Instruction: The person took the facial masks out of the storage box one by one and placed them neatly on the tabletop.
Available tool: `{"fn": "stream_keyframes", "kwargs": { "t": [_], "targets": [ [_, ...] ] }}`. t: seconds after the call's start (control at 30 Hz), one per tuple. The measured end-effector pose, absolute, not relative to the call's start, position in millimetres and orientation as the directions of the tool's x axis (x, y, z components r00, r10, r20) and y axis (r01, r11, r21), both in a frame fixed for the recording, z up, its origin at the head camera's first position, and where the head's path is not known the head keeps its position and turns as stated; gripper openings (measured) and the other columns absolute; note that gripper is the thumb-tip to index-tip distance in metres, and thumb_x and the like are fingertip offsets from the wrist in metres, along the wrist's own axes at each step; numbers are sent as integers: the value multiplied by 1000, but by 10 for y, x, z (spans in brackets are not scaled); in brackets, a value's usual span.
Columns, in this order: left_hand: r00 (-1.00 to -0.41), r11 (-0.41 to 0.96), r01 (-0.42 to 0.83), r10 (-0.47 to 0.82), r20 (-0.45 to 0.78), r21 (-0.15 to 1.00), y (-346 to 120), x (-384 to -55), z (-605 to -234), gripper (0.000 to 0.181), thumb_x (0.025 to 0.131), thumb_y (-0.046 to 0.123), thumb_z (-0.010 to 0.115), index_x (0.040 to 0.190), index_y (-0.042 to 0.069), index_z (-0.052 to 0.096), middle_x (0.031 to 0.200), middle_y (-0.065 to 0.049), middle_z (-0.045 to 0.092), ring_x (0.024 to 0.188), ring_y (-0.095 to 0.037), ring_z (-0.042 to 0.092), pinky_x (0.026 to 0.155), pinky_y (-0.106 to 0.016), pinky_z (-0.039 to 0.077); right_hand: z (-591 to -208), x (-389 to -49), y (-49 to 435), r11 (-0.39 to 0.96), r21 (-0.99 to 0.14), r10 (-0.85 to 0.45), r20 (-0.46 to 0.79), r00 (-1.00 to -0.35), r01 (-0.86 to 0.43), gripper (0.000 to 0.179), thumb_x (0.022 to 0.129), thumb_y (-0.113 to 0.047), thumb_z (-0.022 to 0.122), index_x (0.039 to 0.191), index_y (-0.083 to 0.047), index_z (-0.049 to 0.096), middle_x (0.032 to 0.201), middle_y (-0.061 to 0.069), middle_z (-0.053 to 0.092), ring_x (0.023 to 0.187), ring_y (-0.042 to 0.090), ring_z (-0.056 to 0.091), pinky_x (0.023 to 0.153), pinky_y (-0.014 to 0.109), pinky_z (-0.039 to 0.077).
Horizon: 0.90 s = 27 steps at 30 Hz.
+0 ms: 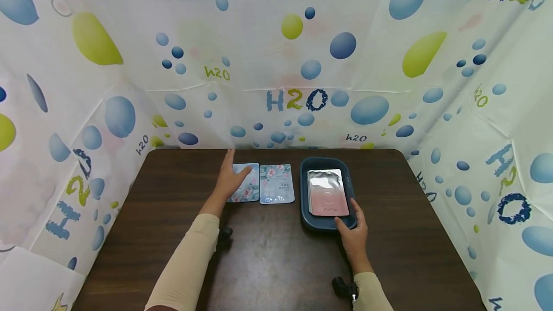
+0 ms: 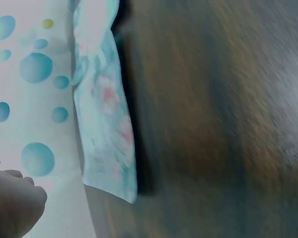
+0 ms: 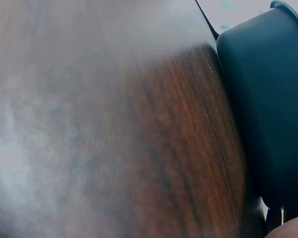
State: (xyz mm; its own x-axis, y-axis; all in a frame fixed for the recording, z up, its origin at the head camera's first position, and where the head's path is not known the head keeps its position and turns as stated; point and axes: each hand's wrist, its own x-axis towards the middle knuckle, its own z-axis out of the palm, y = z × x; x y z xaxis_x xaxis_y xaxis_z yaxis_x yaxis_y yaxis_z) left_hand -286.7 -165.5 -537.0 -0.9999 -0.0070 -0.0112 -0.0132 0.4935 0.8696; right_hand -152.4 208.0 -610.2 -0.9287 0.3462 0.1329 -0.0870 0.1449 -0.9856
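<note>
My left hand (image 1: 228, 181) reaches over the left blue floral sachet (image 1: 249, 190), fingers extended toward the far edge and thumb spread to the right. Its fingertips also show at the lower left of the left wrist view. A second blue floral sachet (image 1: 277, 184), with small printed text, lies flat just to the right. My right hand (image 1: 356, 236) holds the near right corner of a dark blue tray (image 1: 305, 200), thumb at the front and fingers along the right side. Inside the tray lies a stack of pink and silver sachets (image 1: 328, 193).
A dark wooden table (image 1: 268, 263) carries everything. Behind it and at both sides hangs a white sheet (image 1: 250, 52) printed with blue and green drops and H2O lettering. A dark wrist device (image 1: 343, 287) sits at my right wrist.
</note>
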Motion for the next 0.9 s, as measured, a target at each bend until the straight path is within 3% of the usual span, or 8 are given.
{"fn": "stream_keyframes", "kwargs": {
  "t": [0.17,0.4,0.9],
  "targets": [
    [-1000,415,-5,-17,2,910,-1578,-2877,-5304,91,97,43,65,166,18,10,174,-10,5,161,-36,7,127,-61,14,-6089,-1512,2076,140,-986,335,136,-933,-93,72,89,0,73,154,-8,43,164,16,35,154,35,26,125,64,17],
    [-999,292,-48,-31,-41,955,-1412,-2849,-5146,91,98,46,63,166,26,7,175,-4,5,161,-33,5,127,-61,10,-6114,-1511,2082,161,-984,350,134,-927,-81,70,89,-1,73,153,-9,44,163,15,37,154,34,26,125,63,16],
    [-999,-16,43,27,44,999,-988,-2854,-4931,83,103,30,61,166,17,7,174,-3,8,162,-22,7,131,-42,9,-6129,-1520,2090,168,-983,347,133,-928,-78,71,89,-3,73,153,-10,45,162,15,37,153,35,26,125,65,15]
  ]
}}
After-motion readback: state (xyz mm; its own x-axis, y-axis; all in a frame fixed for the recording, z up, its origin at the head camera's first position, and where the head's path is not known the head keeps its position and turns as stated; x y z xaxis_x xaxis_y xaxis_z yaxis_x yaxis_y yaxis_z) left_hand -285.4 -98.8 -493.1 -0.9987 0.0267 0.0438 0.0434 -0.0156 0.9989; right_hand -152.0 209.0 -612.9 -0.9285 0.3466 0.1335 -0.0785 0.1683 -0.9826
